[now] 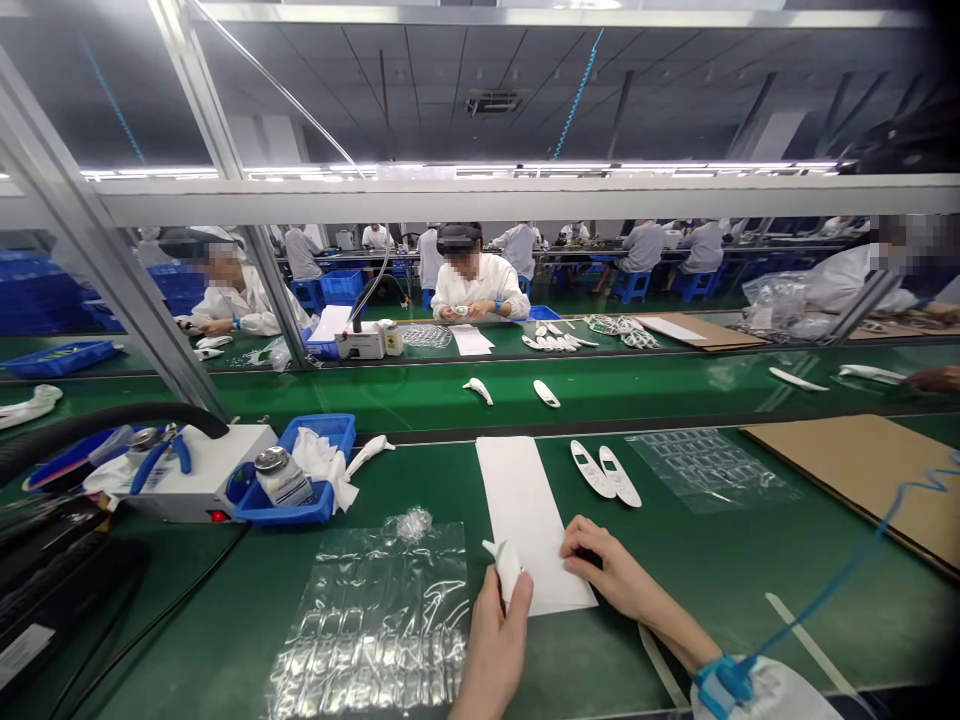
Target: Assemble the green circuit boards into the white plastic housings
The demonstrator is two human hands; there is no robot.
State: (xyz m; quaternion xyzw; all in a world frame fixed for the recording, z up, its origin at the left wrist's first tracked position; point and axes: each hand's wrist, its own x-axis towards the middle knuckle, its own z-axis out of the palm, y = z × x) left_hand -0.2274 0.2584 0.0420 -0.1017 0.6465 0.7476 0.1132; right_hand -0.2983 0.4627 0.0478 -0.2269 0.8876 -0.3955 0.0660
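My left hand (501,625) is closed around a white plastic housing (508,570) with a narrow pointed tip, held above the near end of a white paper sheet (525,490). Just right of it, my right hand (604,565) is over the sheet's right edge, fingers curled together; whatever they may pinch is hidden. Two white oval shells (606,474) with window cut-outs lie beyond my right hand. Left of my left hand, a clear plastic blister sheet (375,640) is spread on the green bench, with a crumpled bit of clear film (414,524) at its far edge.
Blue bins (319,435) with a jar (281,475) and wipes stand left, beside a white box (195,475) with pliers. Another clear sheet (709,468) and cardboard (862,480) lie right. White parts (547,393) rest on the belt; a co-worker (480,280) sits opposite. A blue cord (832,590) runs from my right wrist.
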